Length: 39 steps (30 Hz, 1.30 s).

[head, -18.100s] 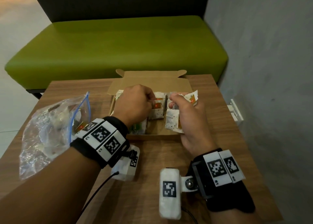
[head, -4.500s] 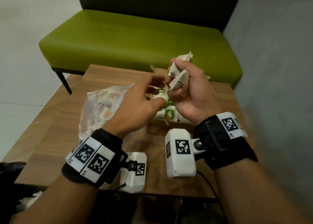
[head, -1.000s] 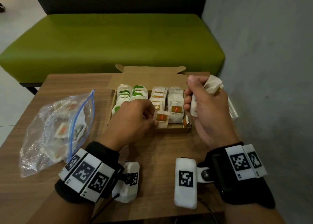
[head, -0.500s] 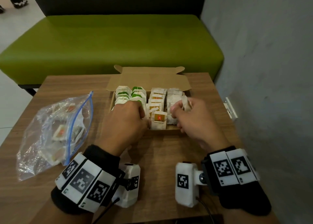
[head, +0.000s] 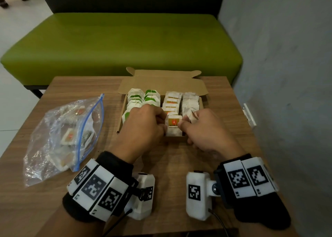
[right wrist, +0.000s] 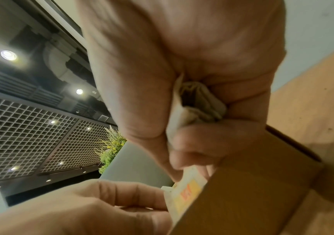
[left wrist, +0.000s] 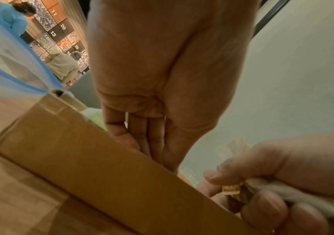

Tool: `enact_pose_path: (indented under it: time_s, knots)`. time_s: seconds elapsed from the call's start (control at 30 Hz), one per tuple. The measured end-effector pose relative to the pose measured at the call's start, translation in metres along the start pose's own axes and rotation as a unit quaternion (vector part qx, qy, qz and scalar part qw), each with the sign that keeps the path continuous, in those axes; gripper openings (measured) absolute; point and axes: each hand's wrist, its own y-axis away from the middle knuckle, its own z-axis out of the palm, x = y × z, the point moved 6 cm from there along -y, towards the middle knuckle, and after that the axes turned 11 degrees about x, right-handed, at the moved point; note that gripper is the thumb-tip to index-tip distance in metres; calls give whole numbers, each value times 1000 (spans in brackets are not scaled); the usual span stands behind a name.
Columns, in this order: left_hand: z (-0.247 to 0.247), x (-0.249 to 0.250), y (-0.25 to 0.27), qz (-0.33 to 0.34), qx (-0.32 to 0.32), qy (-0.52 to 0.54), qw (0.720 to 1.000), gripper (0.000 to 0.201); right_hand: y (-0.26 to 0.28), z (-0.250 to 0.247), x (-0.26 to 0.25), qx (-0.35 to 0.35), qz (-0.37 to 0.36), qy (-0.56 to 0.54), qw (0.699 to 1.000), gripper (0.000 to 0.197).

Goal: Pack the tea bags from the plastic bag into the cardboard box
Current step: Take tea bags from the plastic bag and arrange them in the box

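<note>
The open cardboard box holds rows of upright tea bags, green-tagged on the left and orange-tagged on the right. My left hand reaches over the front wall. Its fingers point straight down among the bags, tips hidden. My right hand grips a bunch of tea bags in its palm at the front right corner. Its thumb touches an orange-tagged tea bag standing against the front wall. The plastic bag, blue zip open, lies to the left with more tea bags inside.
The wooden table has its near edge just behind my wrists. A green bench runs along the far side. A grey wall stands close on the right, with a white fitting on it.
My right hand came down from above the box's right edge to its front right corner, still gripping its tea bags. My left hand stayed at the front of the box.
</note>
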Motion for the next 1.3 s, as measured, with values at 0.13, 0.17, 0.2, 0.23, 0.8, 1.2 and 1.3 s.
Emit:
enact_pose_path:
  time_s: [0.13, 0.17, 0.2, 0.23, 0.8, 1.2, 1.3]
  knots:
    - [-3, -6, 0, -27, 21, -16, 999, 31, -1, 2, 0, 3, 8, -17, 1000, 26]
    - [-3, -5, 0, -28, 26, -33, 999, 34, -1, 2, 0, 3, 11, -17, 1000, 30]
    - [-2, -5, 1, -29, 29, -48, 998, 36, -1, 1, 1, 3, 13, -14, 1000, 30]
    - [-1, -5, 2, -32, 31, -59, 997, 38, -1, 0, 1, 5, 12, -10, 1000, 28]
    - [14, -3, -2, -51, -3, -53, 997, 32, -1, 4, -3, -36, -36, 19, 999, 15]
    - [-2, 7, -3, 6, 89, -41, 995, 46, -7, -14, -2, 81, -59, -145, 984, 16]
    - [-25, 25, -2, 19, 120, 107, 987, 30, -3, -14, -14, 88, -133, -114, 981, 10]
